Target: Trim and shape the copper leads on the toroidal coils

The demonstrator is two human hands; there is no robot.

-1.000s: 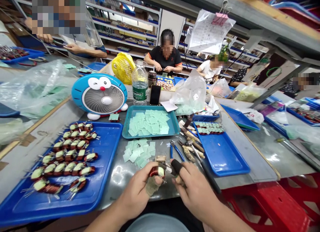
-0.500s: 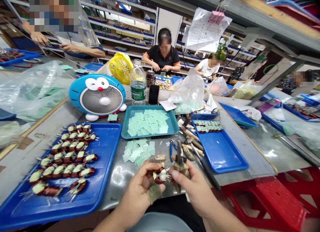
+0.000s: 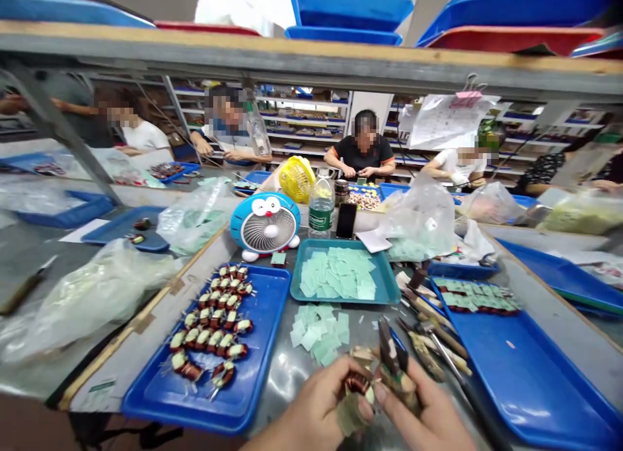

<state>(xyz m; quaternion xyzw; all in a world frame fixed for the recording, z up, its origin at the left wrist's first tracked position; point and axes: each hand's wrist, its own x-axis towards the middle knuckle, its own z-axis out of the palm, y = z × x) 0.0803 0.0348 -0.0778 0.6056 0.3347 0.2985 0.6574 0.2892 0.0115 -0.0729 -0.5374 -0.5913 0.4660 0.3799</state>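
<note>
At the bottom edge my left hand [image 3: 321, 409] is closed around a copper-wound coil [image 3: 357, 384] with a taped thumb pressing on it. My right hand [image 3: 428, 415] grips pliers [image 3: 392, 360] whose dark jaws point up, right beside the coil. Just ahead lies a loose pile of pale green squares [image 3: 321, 328] on the metal table. A blue tray [image 3: 253, 379] to the left holds several finished coils [image 3: 214, 321] in rows. A teal tray [image 3: 341, 276] holds more green squares.
A blue tray [image 3: 525, 373] on the right carries a row of green parts [image 3: 474, 298]; hand tools [image 3: 428, 321] lie beside it. A blue cartoon fan [image 3: 265, 220], a water bottle [image 3: 321, 207], a phone [image 3: 346, 220] and plastic bags [image 3: 423, 220] stand behind. Other people work across the benches under a shelf [image 3: 311, 58].
The camera has tilted up and shifted, so the shelf now fills the top. My hands have sunk to the bottom edge, still holding the coil and pliers close together.
</note>
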